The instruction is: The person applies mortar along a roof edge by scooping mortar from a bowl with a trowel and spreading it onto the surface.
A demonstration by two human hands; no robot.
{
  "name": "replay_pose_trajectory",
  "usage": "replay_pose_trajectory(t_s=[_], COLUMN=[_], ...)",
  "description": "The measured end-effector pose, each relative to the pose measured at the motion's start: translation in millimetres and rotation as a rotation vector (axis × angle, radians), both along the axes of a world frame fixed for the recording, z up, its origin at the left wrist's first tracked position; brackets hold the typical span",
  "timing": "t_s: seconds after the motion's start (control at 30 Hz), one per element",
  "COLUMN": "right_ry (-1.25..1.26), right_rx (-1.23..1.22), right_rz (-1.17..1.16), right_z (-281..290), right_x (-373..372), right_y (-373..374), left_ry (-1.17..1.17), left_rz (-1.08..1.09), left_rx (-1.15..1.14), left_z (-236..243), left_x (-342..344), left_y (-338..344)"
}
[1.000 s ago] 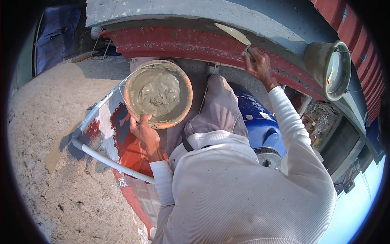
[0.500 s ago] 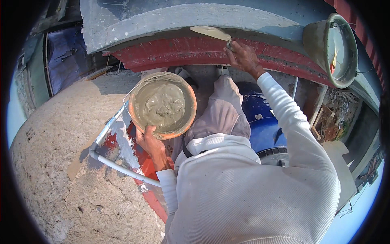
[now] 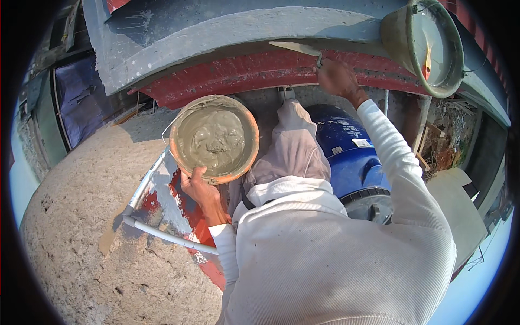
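My left hand (image 3: 202, 190) grips the near rim of an orange bucket (image 3: 250, 162), thumb over the edge. Wet grey mortar (image 3: 211, 138) lies inside it, its surface swirled into ridges. Farther off to the right, my right hand (image 3: 337, 77) is closed round the handle of a trowel (image 3: 295, 47). The trowel's pale blade points left, along the underside of a grey plastered ledge (image 3: 238, 33). A dark red band (image 3: 227, 67) runs just below that ledge. My right fingers are partly turned away from view.
On the ledge at the far right stands a bucket (image 3: 398, 46) of cloudy water, holding a brush (image 3: 427, 67) with a red-and-yellow handle. A blue drum (image 3: 346, 157) stands beside my right leg. White pipe (image 3: 162, 231) bends along the rough wall (image 3: 81, 216) at left.
My right hand and the trowel have shifted right and slightly nearer along the ledge; the blade looks thinner, tilted more edge-on. The mortar bucket stays in my left hand. The view has shifted slightly.
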State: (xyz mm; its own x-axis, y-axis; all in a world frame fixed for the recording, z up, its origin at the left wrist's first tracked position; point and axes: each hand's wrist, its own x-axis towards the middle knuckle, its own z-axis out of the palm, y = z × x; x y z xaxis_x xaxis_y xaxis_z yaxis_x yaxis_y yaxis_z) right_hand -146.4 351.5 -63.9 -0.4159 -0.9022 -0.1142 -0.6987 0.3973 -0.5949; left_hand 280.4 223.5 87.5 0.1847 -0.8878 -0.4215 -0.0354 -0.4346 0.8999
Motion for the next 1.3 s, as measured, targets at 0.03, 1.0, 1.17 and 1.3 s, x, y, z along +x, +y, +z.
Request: replay_pose_trajectory(t_s=[0.03, 1.0, 1.17, 1.3], right_ry=[0.005, 0.394, 0.402, 0.408], right_rx=[-0.001, 0.321, 0.17, 0.0], right_rz=[-0.004, 0.228, 0.157, 0.037], right_z=[-9, -32, -27, 50], right_x=[-2, -68, -66, -49], right_y=[3, 27, 12, 30], left_ry=[-0.019, -0.009, -0.027, -0.032], left_rz=[0.004, -0.053, -0.049, -0.065], left_rx=[0.003, 0.022, 0.013, 0.003], left_z=[0, -2, 1, -2], left_x=[-1, -4, 4, 4], left_y=[0, 5, 5, 4])
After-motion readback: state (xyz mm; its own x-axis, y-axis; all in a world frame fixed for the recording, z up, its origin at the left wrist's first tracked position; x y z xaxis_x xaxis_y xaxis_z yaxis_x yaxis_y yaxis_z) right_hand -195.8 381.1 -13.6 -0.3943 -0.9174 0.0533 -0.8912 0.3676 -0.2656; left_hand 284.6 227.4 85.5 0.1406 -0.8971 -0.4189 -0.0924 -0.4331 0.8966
